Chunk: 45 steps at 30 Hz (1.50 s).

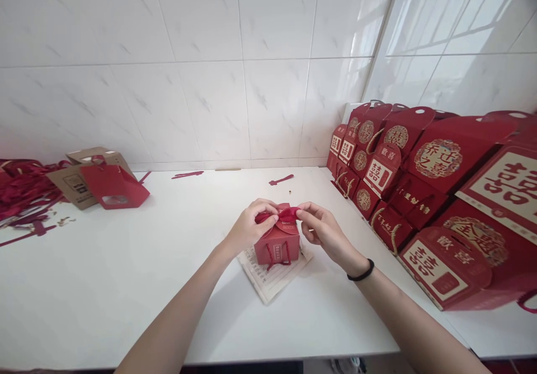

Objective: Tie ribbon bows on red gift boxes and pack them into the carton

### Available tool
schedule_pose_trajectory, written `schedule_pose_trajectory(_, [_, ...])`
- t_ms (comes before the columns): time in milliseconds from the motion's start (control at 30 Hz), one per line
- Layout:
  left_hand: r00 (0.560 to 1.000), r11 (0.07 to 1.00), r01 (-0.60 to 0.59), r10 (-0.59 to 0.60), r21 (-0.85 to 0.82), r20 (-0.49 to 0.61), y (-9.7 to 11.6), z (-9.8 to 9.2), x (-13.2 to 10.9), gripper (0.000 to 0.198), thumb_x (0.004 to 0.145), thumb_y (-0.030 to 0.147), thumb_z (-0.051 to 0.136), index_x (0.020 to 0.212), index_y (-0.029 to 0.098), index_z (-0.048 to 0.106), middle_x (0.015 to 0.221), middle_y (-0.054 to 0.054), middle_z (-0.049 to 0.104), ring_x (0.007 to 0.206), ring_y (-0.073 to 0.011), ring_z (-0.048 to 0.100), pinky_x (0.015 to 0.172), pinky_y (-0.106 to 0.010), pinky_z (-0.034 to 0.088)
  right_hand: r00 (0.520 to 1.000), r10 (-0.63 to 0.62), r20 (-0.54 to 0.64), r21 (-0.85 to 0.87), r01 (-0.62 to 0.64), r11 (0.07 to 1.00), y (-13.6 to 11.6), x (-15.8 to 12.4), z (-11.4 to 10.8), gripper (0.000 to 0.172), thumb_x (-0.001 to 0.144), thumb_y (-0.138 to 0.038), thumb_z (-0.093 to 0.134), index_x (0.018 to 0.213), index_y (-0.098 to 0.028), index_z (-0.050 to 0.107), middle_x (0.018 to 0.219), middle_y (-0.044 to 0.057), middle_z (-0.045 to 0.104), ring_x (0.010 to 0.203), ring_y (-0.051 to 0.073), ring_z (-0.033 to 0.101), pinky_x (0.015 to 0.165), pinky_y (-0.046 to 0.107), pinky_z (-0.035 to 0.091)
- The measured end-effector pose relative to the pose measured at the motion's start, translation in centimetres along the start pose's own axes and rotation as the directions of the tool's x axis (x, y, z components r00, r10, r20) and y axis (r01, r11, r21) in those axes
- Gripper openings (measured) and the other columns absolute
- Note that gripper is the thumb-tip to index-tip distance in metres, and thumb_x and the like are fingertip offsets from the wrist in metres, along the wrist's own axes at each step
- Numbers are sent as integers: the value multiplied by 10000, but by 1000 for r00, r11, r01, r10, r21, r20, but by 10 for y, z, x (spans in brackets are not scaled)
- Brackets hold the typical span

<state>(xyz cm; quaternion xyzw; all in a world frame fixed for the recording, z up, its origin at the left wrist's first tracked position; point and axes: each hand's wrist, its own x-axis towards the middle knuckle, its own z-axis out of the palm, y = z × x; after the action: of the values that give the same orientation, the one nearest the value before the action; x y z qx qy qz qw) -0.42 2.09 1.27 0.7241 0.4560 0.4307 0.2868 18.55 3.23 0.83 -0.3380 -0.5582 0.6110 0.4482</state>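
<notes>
A small red gift box with twisted red cord handles stands upright on a printed paper booklet. Across its top lies a red ribbon, looped like a bow. My left hand pinches the ribbon's left part between thumb and fingers, close above the box's left top edge. On the other side my right hand, with a black band on its wrist, pinches the ribbon's right loop. The ribbon's knot is partly hidden by my fingers.
Red gift boxes are stacked along the right side. At the far left lie a heap of red ribbons, a brown box and a red box. Loose ribbon pieces lie near the tiled wall.
</notes>
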Motion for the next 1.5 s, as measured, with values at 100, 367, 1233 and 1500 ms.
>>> schedule_pose_trajectory(100, [1000, 1000, -1, 1, -11, 1, -1, 0, 0, 147, 809, 318, 532, 797, 191, 604, 1071, -65, 576, 995, -197, 565, 902, -362, 453, 1000, 19, -8, -64, -20, 998, 1, 2, 2, 403, 680, -527, 684, 762, -182, 491, 407, -72, 418, 340, 45, 259, 361, 170, 127])
schedule_pose_trajectory(367, [1000, 1000, -4, 4, 2, 1, -2, 0, 0, 138, 812, 309, 534, 815, 196, 614, 1079, -62, 575, 1008, -191, 562, 919, -348, 434, 991, -68, -116, -210, 42, 977, 3, 3, 4, 356, 697, -480, 619, 662, -208, 391, 379, -43, 478, 284, 75, 356, 311, 164, 179])
schedule_pose_trajectory(1233, [1000, 1000, 18, -17, -23, 18, -1, 0, 0, 129, 807, 294, 543, 817, 202, 633, 1098, -52, 565, 1021, -190, 558, 934, -353, 425, 896, -431, -107, -461, 340, 820, 14, 0, 6, 145, 749, -320, 548, 768, -177, 559, 697, 14, 546, 559, 123, 507, 479, 231, 407])
schedule_pose_trajectory(1500, [1000, 999, 29, -28, -29, 14, -3, 1, 1, 160, 803, 318, 550, 831, 201, 655, 1109, -64, 564, 1021, -200, 556, 925, -362, 435, 882, -452, -133, -424, 361, 831, 12, -1, 4, 134, 769, -315, 522, 774, -182, 536, 767, 33, 555, 555, 118, 528, 383, 193, 381])
